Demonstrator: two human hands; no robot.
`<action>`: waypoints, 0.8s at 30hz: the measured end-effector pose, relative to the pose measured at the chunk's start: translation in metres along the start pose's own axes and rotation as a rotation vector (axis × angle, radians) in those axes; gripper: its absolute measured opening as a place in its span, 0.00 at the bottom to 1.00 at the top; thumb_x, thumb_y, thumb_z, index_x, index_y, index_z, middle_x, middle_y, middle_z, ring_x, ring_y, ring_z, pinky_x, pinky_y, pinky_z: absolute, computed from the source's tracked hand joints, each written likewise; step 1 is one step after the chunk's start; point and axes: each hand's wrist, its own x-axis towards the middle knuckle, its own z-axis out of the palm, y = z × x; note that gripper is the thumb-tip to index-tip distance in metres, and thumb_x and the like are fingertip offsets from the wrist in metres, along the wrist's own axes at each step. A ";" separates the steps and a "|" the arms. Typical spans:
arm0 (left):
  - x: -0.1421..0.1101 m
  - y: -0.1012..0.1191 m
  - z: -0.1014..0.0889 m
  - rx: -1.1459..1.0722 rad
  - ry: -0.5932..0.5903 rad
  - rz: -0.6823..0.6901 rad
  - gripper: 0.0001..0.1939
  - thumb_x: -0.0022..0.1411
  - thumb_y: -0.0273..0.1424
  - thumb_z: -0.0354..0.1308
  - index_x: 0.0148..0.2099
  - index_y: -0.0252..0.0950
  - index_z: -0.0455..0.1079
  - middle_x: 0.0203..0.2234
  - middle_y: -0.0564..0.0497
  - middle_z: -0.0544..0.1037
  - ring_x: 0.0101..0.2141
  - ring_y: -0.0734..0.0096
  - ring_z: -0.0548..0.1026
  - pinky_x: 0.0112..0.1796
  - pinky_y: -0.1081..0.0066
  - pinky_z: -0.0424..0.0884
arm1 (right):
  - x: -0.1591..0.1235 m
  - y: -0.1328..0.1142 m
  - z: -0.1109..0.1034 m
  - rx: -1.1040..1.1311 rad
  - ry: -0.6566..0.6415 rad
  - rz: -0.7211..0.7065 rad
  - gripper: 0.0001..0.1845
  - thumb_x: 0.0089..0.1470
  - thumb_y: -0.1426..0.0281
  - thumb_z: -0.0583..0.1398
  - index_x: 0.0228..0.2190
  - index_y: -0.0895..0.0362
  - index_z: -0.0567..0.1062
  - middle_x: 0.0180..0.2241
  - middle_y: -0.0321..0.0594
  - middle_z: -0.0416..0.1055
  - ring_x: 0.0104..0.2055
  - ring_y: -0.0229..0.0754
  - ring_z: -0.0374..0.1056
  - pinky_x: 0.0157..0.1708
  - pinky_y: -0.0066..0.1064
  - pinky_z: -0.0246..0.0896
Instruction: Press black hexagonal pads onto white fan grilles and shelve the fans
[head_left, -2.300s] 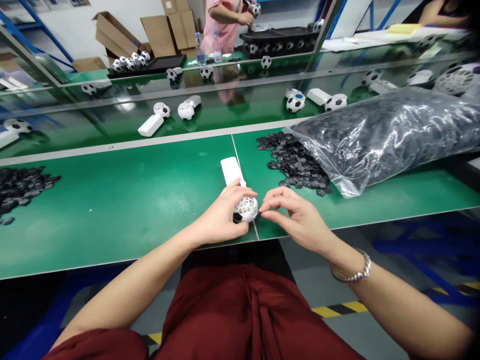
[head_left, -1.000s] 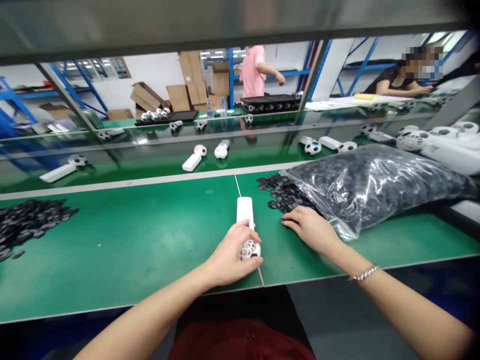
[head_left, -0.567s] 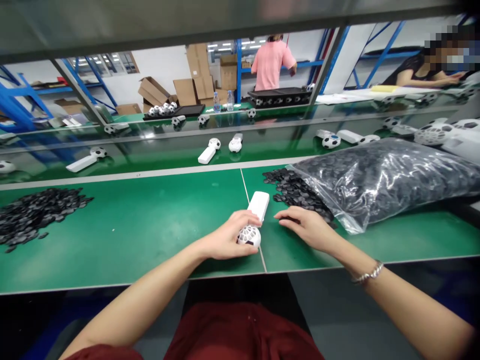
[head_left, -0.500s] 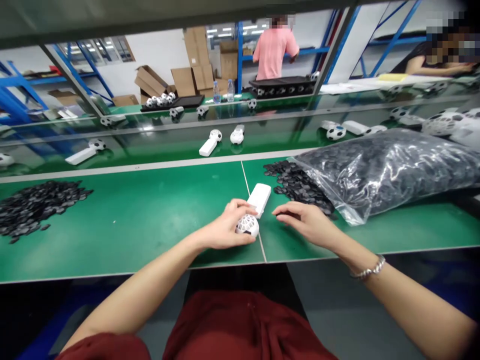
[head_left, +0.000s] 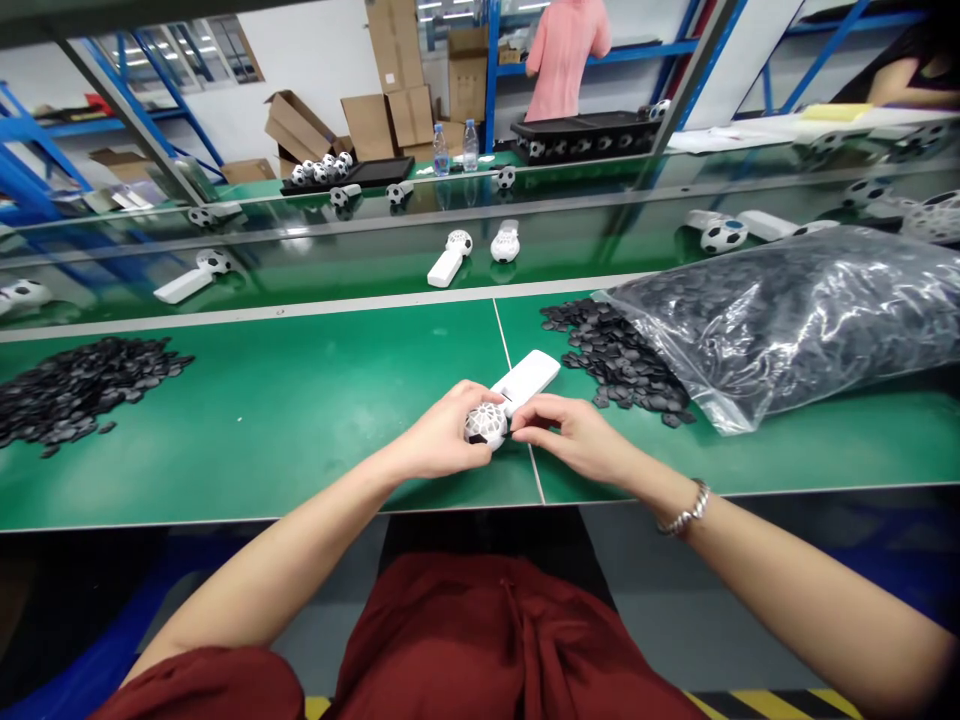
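My left hand (head_left: 454, 437) is wrapped round the ball-shaped head of a white football-patterned device (head_left: 532, 380), whose flat handle points up and to the right. A lattice of open cells covers the ball, with a black patch on its lower side. At the ball's right side my right hand (head_left: 566, 435) pinches a small black piece (head_left: 510, 433), its tip touching or very near the ball. Loose black pieces (head_left: 622, 365) lie in a pile beyond my right hand, by the mouth of a clear plastic bag (head_left: 810, 310) full of them.
Another black pile (head_left: 82, 390) lies on the green table (head_left: 300, 410) at left. Behind the pale edge strip, a conveyor (head_left: 337, 255) carries several similar ball-headed devices (head_left: 450, 258). Farther back are a black tray (head_left: 585, 135), water bottles (head_left: 470, 147), cardboard boxes (head_left: 394, 120) and a person in pink (head_left: 568, 60).
My right hand has moved left from beside the black pile to the ball, bringing the small black piece. The device's handle has swung to the right, and the camera view has shifted.
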 end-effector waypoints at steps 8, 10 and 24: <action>0.003 0.005 0.014 0.029 0.179 -0.038 0.17 0.49 0.29 0.58 0.43 0.36 0.64 0.40 0.48 0.66 0.42 0.64 0.68 0.44 0.64 0.66 | 0.011 0.000 0.000 -0.003 -0.005 -0.047 0.02 0.49 0.72 0.60 0.26 0.57 0.73 0.28 0.34 0.71 0.31 0.37 0.65 0.34 0.29 0.58; 0.004 0.004 0.016 0.036 0.191 -0.041 0.15 0.49 0.28 0.57 0.42 0.36 0.64 0.39 0.49 0.66 0.41 0.64 0.68 0.43 0.65 0.66 | 0.012 0.000 -0.001 -0.009 -0.006 -0.048 0.02 0.48 0.72 0.61 0.26 0.57 0.73 0.26 0.33 0.71 0.29 0.36 0.64 0.32 0.28 0.58; 0.048 -0.026 -0.048 0.108 0.325 -0.055 0.18 0.43 0.26 0.62 0.40 0.37 0.68 0.37 0.53 0.70 0.37 0.70 0.71 0.40 0.72 0.68 | 0.047 -0.007 -0.060 -0.365 0.055 -0.113 0.13 0.50 0.57 0.59 0.29 0.54 0.72 0.29 0.38 0.71 0.31 0.41 0.66 0.30 0.32 0.61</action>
